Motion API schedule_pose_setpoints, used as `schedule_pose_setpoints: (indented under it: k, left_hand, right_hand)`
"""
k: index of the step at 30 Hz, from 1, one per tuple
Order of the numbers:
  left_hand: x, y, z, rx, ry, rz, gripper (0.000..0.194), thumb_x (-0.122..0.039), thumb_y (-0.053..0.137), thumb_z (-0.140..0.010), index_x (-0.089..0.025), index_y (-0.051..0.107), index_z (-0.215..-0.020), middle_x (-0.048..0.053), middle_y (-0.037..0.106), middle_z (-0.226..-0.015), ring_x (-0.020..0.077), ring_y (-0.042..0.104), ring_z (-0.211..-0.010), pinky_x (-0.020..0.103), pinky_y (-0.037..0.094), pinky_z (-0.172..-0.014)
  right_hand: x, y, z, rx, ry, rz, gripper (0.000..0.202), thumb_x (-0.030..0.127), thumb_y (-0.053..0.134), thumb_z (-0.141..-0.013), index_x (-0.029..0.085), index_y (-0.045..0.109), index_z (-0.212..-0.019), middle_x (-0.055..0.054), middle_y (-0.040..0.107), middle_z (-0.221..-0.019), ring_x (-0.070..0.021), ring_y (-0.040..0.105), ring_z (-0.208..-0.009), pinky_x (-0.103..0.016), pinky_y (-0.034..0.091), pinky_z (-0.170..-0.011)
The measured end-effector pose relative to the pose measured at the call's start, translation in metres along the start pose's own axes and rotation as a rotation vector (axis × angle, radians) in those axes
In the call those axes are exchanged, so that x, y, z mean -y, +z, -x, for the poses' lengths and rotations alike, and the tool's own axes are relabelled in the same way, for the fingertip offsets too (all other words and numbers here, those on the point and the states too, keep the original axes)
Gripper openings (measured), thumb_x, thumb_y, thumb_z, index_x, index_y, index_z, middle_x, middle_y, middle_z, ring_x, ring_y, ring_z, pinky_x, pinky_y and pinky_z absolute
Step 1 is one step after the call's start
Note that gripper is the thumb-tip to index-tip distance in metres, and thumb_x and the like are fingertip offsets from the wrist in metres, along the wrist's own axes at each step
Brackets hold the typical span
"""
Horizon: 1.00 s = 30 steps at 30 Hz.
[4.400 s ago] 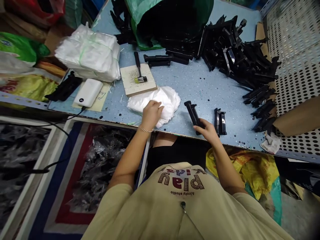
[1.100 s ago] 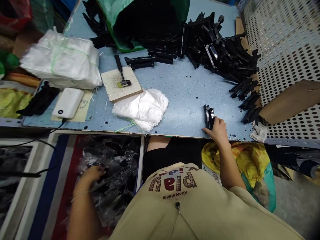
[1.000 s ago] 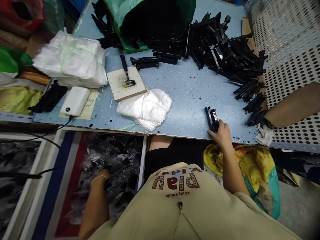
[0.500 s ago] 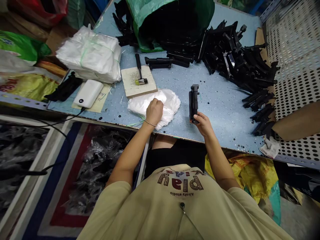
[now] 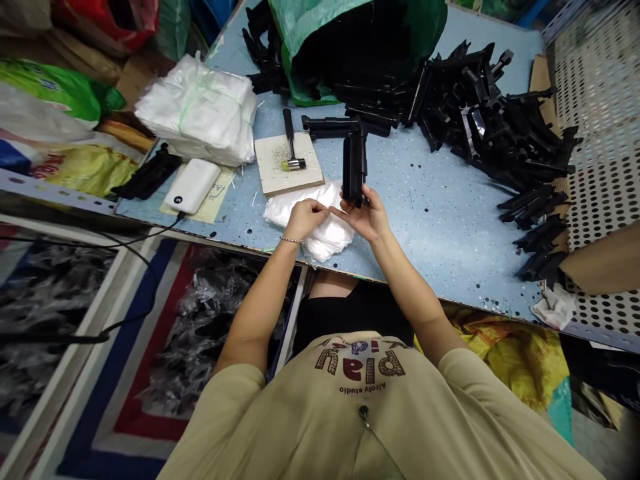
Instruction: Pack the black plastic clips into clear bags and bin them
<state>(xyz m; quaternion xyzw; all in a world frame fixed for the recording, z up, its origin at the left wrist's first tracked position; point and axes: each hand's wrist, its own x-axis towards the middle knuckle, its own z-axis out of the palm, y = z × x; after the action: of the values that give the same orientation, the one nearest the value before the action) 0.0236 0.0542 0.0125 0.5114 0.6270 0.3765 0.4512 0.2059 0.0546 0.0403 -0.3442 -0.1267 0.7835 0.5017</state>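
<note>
My left hand [image 5: 305,220] is closed in a pinch over a small stack of thin white plastic bags [image 5: 327,243], seemingly on the edge of one bag; the film is hard to make out. Beside it, my right hand [image 5: 369,217] grips the lower end of a long black plastic part [image 5: 354,167], which stands nearly upright above the table. Its index finger reaches out to the fingertips of my left hand. Just behind the bag stack, a hammer [image 5: 291,143] lies on a pale wooden board [image 5: 270,177].
A tied bundle of white bags [image 5: 200,110] and a white power bank [image 5: 193,187] are at the left. Black parts pile up at the right [image 5: 490,113] and fill an open green sack [image 5: 310,40] at the back. Perforated metal [image 5: 605,127] borders the table's right side.
My right hand has brought the black part leftward, up to my left hand. My left hand remains over the bags, now pinching close to the right fingertips. The view has shifted slightly.
</note>
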Motion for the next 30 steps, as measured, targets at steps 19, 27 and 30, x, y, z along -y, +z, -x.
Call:
schedule_pose_setpoints:
  k: [19,27,30]
  left_hand:
    - [0.010,-0.018,-0.006,-0.273,0.444,-0.345,0.028,0.004,0.056,-0.078,-0.024,0.056,-0.081,0.003,0.062,-0.081,0.0208,0.062,-0.083,0.038,0.052,-0.085]
    - [0.006,-0.028,0.003,-0.168,0.498,-0.444,0.028,-0.006,0.063,-0.079,-0.020,0.074,-0.100,0.012,0.069,-0.127,0.0259,0.070,-0.100,0.045,0.058,-0.096]
    - [0.004,-0.018,0.001,-0.185,0.463,-0.519,0.023,-0.012,0.071,-0.080,-0.019,0.076,-0.101,0.015,0.063,-0.143,0.0320,0.067,-0.116,0.048,0.056,-0.101]
  right_hand:
    - [-0.027,0.000,-0.012,-0.121,-0.036,-0.032,0.016,0.033,0.077,-0.088,0.024,0.066,-0.081,0.002,0.073,-0.075,-0.0133,0.066,-0.069,-0.031,0.061,-0.079]
    - [-0.030,-0.001,-0.014,-0.124,-0.044,-0.051,0.015,0.031,0.076,-0.088,0.024,0.065,-0.082,0.002,0.073,-0.074,-0.0133,0.067,-0.068,-0.028,0.060,-0.076]
    - [-0.031,-0.002,-0.016,-0.116,-0.043,-0.053,0.014,0.031,0.076,-0.088,0.024,0.064,-0.083,0.001,0.073,-0.075,-0.0136,0.067,-0.067,-0.028,0.060,-0.075]
